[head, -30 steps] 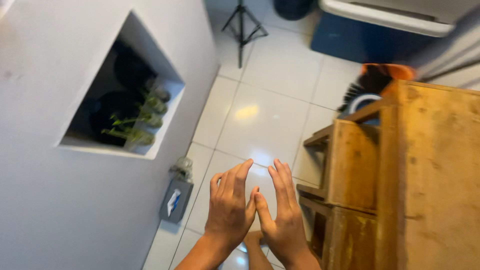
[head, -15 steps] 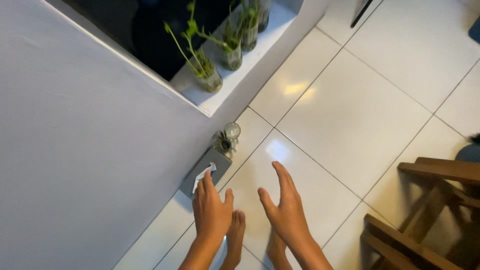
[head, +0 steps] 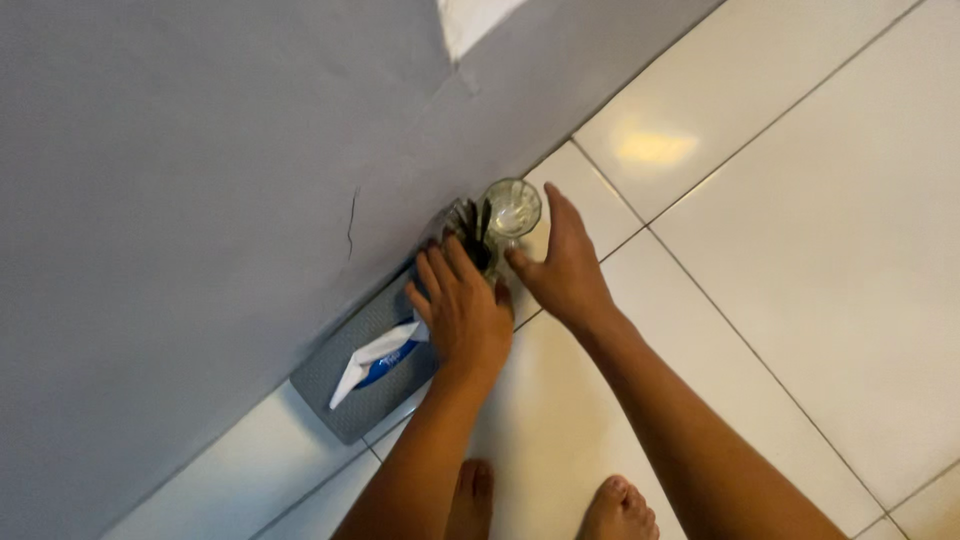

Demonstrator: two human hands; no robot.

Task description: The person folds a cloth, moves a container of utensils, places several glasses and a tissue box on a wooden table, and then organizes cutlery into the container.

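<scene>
A: Entry. Clear glass [head: 511,208] stands upright on the white tiled floor [head: 800,220], close to the grey wall [head: 180,170]. Just beside it, on the wall side, a second glass holding dark sticks [head: 470,232]; what the sticks are cannot be told.

B: Hands?

A: Right hand [head: 562,270] is at the clear glass, thumb [head: 520,262] against its lower part and fingers reaching up along its far side. The grip is half open, curled about the glass; whether it has closed on it cannot be told. Left hand [head: 458,308] lies palm down, fingers spread and loosely bent, fingertips at the base of the glass with the dark sticks. It is not seen clasping anything.

B: Under the left hand?

A: A grey tissue box [head: 350,385], flat on the floor along the wall. The heel of the left hand covers its near end. A white and blue tissue [head: 375,358] sticks out of the slot, just beside the wrist.

B: Surroundings?

A: Wall shows a thin crack [head: 351,222] above the box. Two bare feet [head: 545,505] at the lower edge, on the tiles, between the forearms. Light reflection on a tile [head: 655,148] beyond the glasses.
</scene>
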